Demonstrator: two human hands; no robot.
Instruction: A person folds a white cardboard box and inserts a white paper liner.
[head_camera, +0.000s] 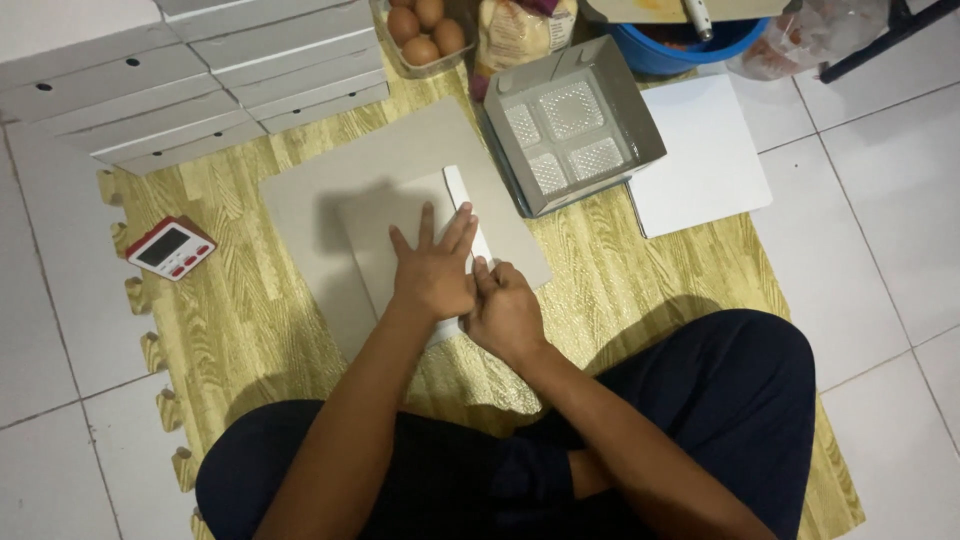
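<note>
A flat grey cardboard blank (385, 230) with a white folded edge lies on a larger grey cardboard sheet (400, 150) on the wood-pattern foam mat (240, 300). My left hand (432, 268) presses flat on the blank, fingers spread and pointing away from me. My right hand (503, 308) sits right beside it, fingers curled at the blank's right edge, where they seem to pinch the white flap. Both forearms reach out over my crossed legs in dark trousers.
An open grey box (640, 120) with a clear plastic insert stands behind the sheet. Beside it lies a white sheet (700, 160). Stacked flat white boxes (190, 70) sit far left, a tray of eggs (425, 30) and a blue basin (690, 45) at the back, a red-and-white timer (170, 248) left.
</note>
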